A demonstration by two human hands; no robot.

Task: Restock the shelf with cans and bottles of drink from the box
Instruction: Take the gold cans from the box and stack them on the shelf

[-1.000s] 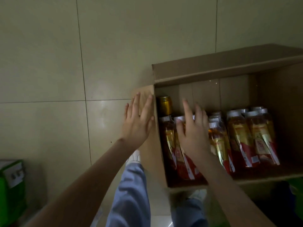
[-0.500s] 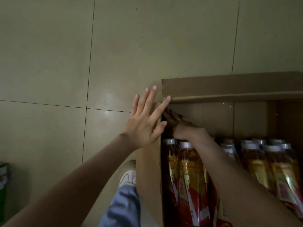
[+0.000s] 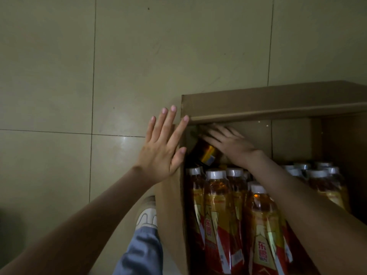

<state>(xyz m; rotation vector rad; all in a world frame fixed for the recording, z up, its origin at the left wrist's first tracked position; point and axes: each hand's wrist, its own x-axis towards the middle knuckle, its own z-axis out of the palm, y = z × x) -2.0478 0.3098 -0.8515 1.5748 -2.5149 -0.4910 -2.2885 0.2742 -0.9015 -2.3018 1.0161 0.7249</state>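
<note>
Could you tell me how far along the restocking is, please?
Nothing looks shelved yet: the box holds many bottles and no shelf is in view. In hand: the right hand is on a tilted gold can in the far left corner, grip blurred, while the left hand presses flat on the box's outer wall. Left: can and all bottles.

A: Location type?
B: Looks like a shop or stockroom. Open brown cardboard box point(image 3: 278, 100) packed with identical white-capped amber drink bottles point(image 3: 218, 215), red-and-yellow labels. Glossy beige tiled floor point(image 3: 49, 76), dim light.
</note>
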